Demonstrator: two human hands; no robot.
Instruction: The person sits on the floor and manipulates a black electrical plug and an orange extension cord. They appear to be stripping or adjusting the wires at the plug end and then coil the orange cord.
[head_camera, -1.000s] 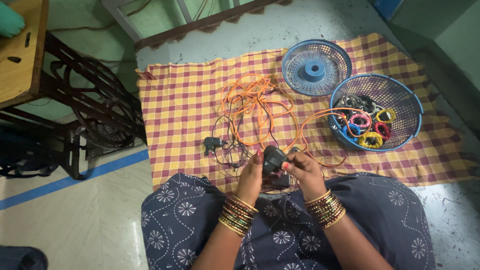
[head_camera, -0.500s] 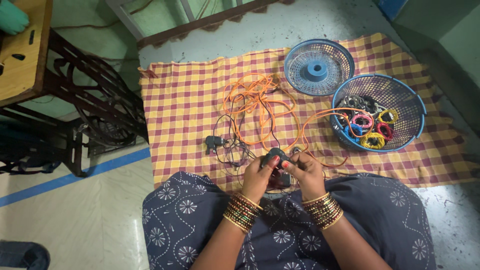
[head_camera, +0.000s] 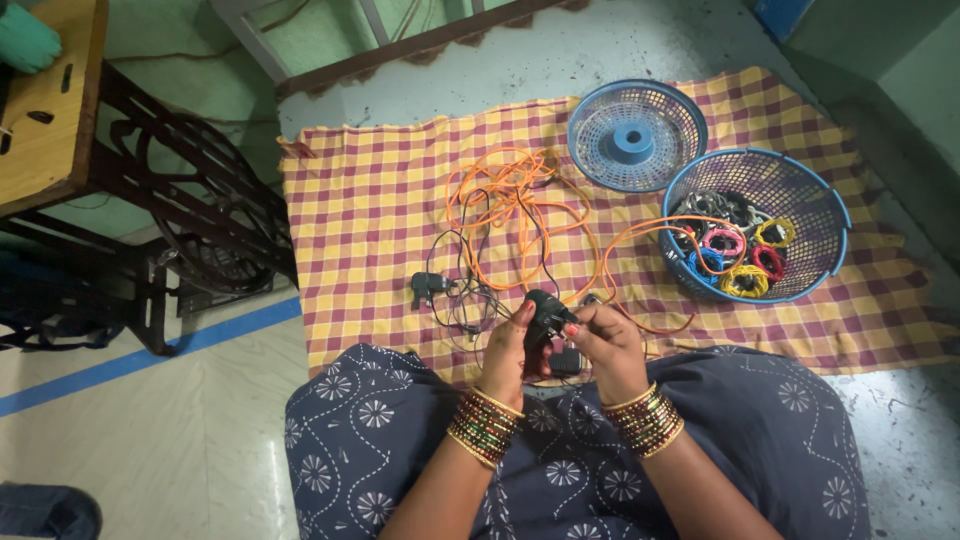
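While both hands meet above the lap, the head view shows:
Left hand (head_camera: 512, 350): fingers curled shut around a black adapter (head_camera: 546, 310).
Right hand (head_camera: 600, 345): fingertips pinched on the same adapter.
Adapter: held over the checked cloth's (head_camera: 380, 200) near edge.
Orange cable (head_camera: 510, 200): tangled on the cloth.
Blue basket (head_camera: 755, 238): holds coloured coils.
Blue lid (head_camera: 636, 135): beside the basket.

A yellow-and-red checked cloth (head_camera: 380, 210) covers a speckled grey floor (head_camera: 620, 50). Pale tiles with a blue stripe (head_camera: 130, 355) lie left, beside a wooden table (head_camera: 45, 120) on a dark iron stand (head_camera: 190, 215).
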